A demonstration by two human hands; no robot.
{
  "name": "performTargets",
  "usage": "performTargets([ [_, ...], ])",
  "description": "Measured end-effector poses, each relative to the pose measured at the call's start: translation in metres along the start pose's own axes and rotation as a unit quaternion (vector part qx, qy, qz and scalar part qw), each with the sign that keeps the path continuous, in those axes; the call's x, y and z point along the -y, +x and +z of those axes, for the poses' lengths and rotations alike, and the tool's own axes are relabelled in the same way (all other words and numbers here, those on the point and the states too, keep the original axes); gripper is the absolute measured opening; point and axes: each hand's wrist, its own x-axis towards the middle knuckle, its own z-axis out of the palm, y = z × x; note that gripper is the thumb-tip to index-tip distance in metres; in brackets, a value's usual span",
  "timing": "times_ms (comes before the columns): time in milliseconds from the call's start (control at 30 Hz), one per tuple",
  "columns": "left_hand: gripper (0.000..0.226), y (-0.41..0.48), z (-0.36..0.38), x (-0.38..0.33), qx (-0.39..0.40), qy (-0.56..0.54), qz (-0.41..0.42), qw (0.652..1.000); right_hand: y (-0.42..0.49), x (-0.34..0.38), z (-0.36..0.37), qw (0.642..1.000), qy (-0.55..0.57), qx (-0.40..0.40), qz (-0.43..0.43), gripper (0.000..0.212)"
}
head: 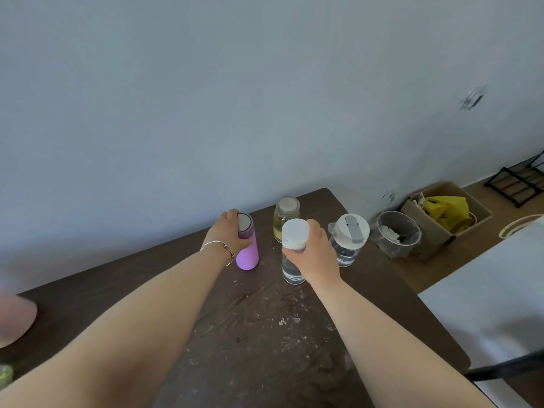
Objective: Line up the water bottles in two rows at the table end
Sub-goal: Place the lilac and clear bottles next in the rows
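Note:
Several bottles stand upright near the far end of the dark wooden table point(253, 325). My left hand point(226, 232) grips the upper part of a purple bottle point(248, 257) from the left. My right hand point(319, 251) is closed around a clear bottle with a white cap point(291, 269), which stands on the table nearer to me. Behind it, by the wall, is a yellowish glass bottle point(285, 216). To the right, close to the table's edge, stands a clear bottle with a white and grey flip lid point(348, 240).
A pink object point(14, 319) lies at the table's left edge, with something green point(6, 375) below it. On the floor to the right are a clear bin point(397, 234), a cardboard box with a yellow bag point(447, 213), a black rack point(518, 181) and a white surface point(494, 290).

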Motion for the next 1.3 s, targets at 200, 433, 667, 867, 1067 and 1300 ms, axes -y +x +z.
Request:
performTargets([
  [200, 0.072, -0.031, -0.014, 0.010, -0.023, -0.014, -0.019, 0.999, -0.018, 0.011, -0.006, 1.000, 0.003, 0.005, 0.002, 0.091],
  [433, 0.071, -0.098, -0.041, 0.047, -0.033, -0.015, -0.021, 0.999, -0.067, 0.052, -0.016, 1.000, 0.020, 0.004, 0.008, 0.088],
  [667, 0.076, -0.183, -0.067, 0.109, -0.026, -0.025, -0.004, 0.999, -0.152, 0.117, -0.003, 0.998, 0.053, -0.003, 0.042, 0.078],
  [867, 0.076, -0.267, -0.082, 0.180, -0.020, -0.035, 0.015, 0.999, -0.245, 0.167, 0.033, 0.993, 0.077, -0.005, 0.088, 0.081],
  [1067, 0.071, -0.340, -0.096, 0.243, -0.025, -0.057, 0.009, 0.998, -0.324, 0.216, 0.060, 0.992, 0.081, 0.009, 0.095, 0.087],
  [1300, 0.066, -0.394, -0.103, 0.284, -0.051, -0.064, -0.016, 0.997, -0.383, 0.250, 0.081, 0.996, 0.070, 0.029, 0.050, 0.086],
])
